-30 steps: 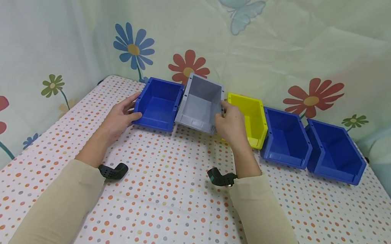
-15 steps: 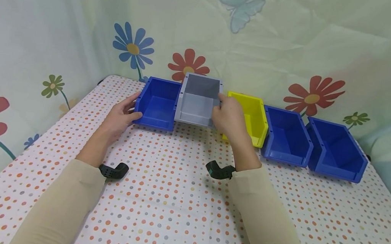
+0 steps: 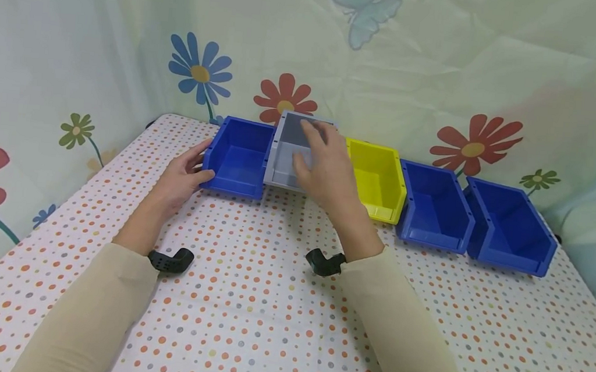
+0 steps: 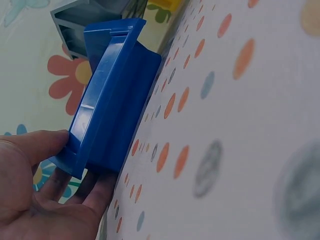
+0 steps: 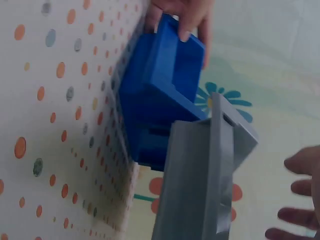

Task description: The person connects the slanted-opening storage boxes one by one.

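At the left of the row, my left hand [image 3: 180, 179] holds the left side of a blue storage bin [image 3: 241, 167], thumb over its front corner; the left wrist view shows the fingers along its outer wall. A grey storage bin [image 3: 283, 170] stands against the blue bin's right wall. In the right wrist view the grey bin [image 5: 190, 175] sits higher than the blue one, apart from the table. My right hand [image 3: 330, 174] is above the grey bin with fingers spread and nothing between them, covering its right part in the head view.
A yellow bin [image 3: 374, 180] and two more blue bins, one [image 3: 435, 211] beside the yellow and another [image 3: 510, 229] at the far right, continue the row. They stand on a dotted tablecloth [image 3: 246, 310] before a flowered curtain [image 3: 417, 73].
The grey bin was tilted in my right hand's grip, then levelled and moved slightly left against the blue bin. My right hand has let go and moved left over it. My left hand stays put.
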A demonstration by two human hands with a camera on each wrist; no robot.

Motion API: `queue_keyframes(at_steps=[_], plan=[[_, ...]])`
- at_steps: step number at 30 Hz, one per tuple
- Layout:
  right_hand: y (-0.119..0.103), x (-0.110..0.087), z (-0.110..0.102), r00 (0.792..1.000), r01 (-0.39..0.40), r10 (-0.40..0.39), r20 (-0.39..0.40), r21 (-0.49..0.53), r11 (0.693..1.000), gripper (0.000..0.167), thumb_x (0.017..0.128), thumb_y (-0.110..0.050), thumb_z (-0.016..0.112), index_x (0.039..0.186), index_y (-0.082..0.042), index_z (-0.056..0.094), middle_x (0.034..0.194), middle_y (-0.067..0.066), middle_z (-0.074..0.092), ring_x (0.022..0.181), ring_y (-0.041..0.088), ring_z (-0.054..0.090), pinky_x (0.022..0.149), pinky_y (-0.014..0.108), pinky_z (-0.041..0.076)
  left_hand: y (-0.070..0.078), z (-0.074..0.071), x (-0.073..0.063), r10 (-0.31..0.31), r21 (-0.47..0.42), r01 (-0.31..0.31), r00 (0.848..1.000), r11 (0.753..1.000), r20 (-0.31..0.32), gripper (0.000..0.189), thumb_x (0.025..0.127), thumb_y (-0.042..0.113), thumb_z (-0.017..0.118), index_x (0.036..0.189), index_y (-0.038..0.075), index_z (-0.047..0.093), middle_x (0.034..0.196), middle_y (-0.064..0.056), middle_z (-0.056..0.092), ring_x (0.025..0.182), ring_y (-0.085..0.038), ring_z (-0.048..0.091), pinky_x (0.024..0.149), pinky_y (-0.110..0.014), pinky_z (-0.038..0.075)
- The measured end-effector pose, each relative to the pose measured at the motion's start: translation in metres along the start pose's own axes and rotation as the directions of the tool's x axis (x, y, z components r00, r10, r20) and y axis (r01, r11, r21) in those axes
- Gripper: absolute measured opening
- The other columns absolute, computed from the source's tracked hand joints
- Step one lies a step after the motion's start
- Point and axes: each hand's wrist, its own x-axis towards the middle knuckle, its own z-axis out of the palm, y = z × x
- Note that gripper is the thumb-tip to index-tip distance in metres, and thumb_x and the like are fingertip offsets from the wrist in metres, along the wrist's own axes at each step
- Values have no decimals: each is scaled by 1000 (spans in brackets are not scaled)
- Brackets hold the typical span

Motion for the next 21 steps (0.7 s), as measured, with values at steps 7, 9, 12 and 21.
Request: queue_keyframes(at_steps=[7, 9, 12, 21], plan=[[-6, 11, 18, 964, 73, -90, 252, 73, 995, 67, 105, -37, 58, 165, -25, 30, 172, 6, 22, 139, 32, 54, 113, 49, 50, 2, 0, -1, 1, 22, -1, 1000, 1000, 4, 71, 107, 7, 53, 165, 35, 24, 173, -7, 21, 159, -32, 25, 125, -51, 33], [-5, 14, 23, 946, 62, -88, 313, 94, 994, 70, 106, -40, 57, 166, -25, 25, 174, 3, 16, 136, 32, 57, 113, 49, 50, 2, 0, -1, 2, 25, -2, 1000, 1000, 2, 70, 107, 8, 53, 165, 34, 24, 173, -7, 23, 158, -32, 26, 125, -51, 33], [-4, 17, 27, 928, 43, -80, 364, 110, 993, 72, 106, -41, 57, 167, -25, 22, 175, 0, 12, 135, 31, 59, 115, 48, 48, 2, 0, -1, 4, 24, -4, 1000, 1000, 5, 70, 107, 7, 52, 166, 34, 24, 173, -7, 22, 159, -32, 25, 125, -51, 33], [-1, 21, 29, 920, 25, -76, 385, 135, 990, 73, 105, -39, 57, 167, -24, 21, 176, -3, 9, 120, 26, 68, 108, 44, 53, 2, 1, -1, -8, 23, 7, 1000, 1000, 14, 71, 107, 7, 52, 166, 36, 23, 174, -5, 16, 160, -32, 19, 126, -52, 31]])
